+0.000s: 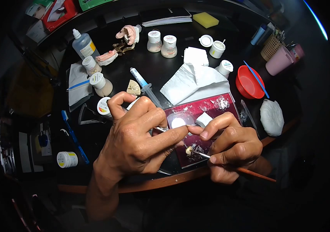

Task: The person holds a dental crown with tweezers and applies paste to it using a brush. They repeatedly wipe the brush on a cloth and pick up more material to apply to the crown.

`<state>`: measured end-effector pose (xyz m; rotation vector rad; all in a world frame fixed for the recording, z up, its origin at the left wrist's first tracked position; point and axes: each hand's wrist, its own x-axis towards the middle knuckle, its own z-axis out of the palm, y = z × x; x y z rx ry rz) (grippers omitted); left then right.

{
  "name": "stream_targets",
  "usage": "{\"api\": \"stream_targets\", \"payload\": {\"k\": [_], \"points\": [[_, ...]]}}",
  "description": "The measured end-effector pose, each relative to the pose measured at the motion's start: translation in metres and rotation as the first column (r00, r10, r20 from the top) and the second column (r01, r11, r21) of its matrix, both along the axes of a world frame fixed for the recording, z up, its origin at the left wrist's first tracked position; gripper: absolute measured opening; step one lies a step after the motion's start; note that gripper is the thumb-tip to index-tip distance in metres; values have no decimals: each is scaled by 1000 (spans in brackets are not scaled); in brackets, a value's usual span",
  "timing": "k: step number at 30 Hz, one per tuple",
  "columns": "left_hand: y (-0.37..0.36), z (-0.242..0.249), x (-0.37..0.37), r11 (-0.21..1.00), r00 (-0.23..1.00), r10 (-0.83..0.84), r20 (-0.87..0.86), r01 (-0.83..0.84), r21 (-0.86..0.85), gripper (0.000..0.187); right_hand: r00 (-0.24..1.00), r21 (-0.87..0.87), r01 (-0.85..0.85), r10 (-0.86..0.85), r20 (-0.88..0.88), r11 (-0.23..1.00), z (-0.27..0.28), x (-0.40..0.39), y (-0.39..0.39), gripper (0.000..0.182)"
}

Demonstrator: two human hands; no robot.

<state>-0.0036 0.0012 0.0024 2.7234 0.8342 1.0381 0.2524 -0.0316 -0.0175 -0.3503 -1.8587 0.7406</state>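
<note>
My left hand (138, 135) is closed around a slim silver metal instrument (160, 130), mostly hidden by the fingers. My right hand (236, 147) grips a thin brush (250, 173) with a reddish-brown handle and a metal ferrule. The brush tip meets a small yellowish tooth-shaped piece (189, 151) just below my left fingers; what supports that piece is hidden. Both forefingers come close together above it. Beneath the hands lies a dark red mixing slab (226, 101) with white powdery material (222, 103) and a small folded white tissue (203, 119) on it.
Behind the slab lie white tissues (195, 83) and a labelled syringe (143, 83). A red bowl (246, 87) with a blue stick stands right, near a white pad (272, 118). Jars (101, 84), a bottle (83, 44), dental models (128, 35) and a blue toothbrush (72, 133) surround the work.
</note>
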Motion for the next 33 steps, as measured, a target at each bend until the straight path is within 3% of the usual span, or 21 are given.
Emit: {"api": "stream_targets", "payload": {"k": [33], "points": [[0, 0, -1, 1000, 1000, -12, -6, 12, 7, 34, 999, 18, 25, -24, -30, 1000, 1, -3, -3, 19]]}}
